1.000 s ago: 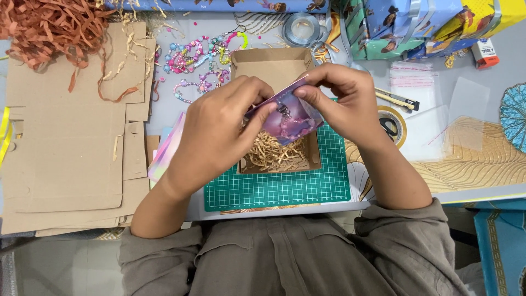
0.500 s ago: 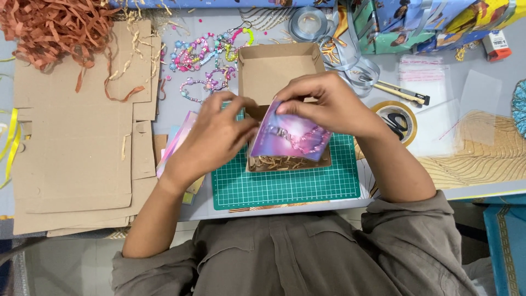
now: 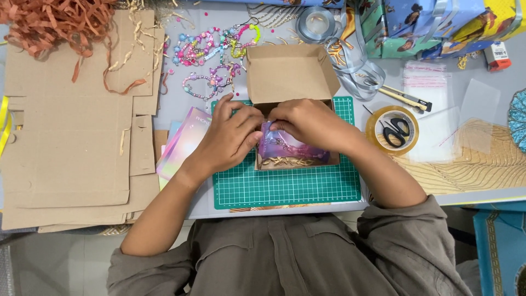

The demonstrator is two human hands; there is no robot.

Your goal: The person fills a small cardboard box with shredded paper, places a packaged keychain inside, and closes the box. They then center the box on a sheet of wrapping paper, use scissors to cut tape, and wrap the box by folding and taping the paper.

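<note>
The purple card (image 3: 290, 147) already lies inside the open cardboard box (image 3: 290, 77), on straw filling; the lid is still up. The left hand (image 3: 230, 137) and right hand (image 3: 307, 121) meet over it, palms down, fingers curled and pinching the card's upper edge, just beneath their fingertips, above the green cutting mat (image 3: 285, 186).

Bright, even overhead lighting; soft, faint shadows; sharp focus throughout; slight wide-angle bending at the frame edges.
</note>
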